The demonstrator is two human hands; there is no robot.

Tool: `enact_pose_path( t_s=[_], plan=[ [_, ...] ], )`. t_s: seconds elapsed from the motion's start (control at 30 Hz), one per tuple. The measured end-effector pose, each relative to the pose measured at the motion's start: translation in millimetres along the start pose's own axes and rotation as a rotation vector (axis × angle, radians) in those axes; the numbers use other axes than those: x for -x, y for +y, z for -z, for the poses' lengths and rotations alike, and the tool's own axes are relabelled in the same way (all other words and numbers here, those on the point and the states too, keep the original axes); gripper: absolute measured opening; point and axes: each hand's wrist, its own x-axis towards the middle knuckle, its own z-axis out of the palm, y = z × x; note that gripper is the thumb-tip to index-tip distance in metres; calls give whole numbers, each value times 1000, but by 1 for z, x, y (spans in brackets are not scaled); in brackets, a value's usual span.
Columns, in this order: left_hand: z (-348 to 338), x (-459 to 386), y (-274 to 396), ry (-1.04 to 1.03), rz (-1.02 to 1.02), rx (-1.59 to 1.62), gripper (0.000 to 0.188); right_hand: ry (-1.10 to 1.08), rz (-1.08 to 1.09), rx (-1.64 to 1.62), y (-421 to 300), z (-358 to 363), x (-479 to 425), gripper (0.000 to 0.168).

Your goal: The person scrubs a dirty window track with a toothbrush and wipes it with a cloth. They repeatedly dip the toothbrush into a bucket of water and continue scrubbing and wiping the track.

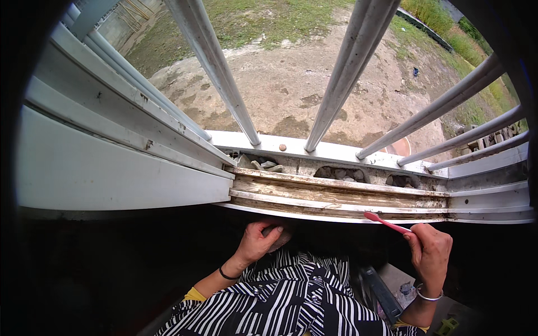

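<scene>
My right hand (432,248) grips a pink toothbrush (393,224) by its handle. The brush head lies over the front groove of the sliding-window track (294,206), towards its right end; bristles are hidden from me. Brown dirt coats the track's white rails and grooves. Below the sill, left of the brush, my left hand (257,241) is curled around a pale pinkish object (280,242), too dim to name.
White metal bars (346,71) rise beyond the track. Broken gaps in the outer ledge hold rubble (342,173). A white sliding panel (122,164) covers the left side. Dark long object (380,294) and clear plastic (405,292) lie below my right arm.
</scene>
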Motion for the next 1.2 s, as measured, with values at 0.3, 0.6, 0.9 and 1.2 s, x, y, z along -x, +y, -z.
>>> enact_pose_path(
  t_s=[0.3,0.6,0.9,1.2],
  plan=[
    [23,0,5,70,22,-38,22,-32,429,-211,-136,-75,-106,25],
    [26,-6,-9,54,39,-16,27,-102,340,-242,-122,-69,-102,24],
    [22,-9,0,50,18,13,30,-76,652,-310,-124,-93,-120,8],
    [37,7,-11,148,105,-81,24,-44,769,-249,-160,-115,-135,12]
  ],
)
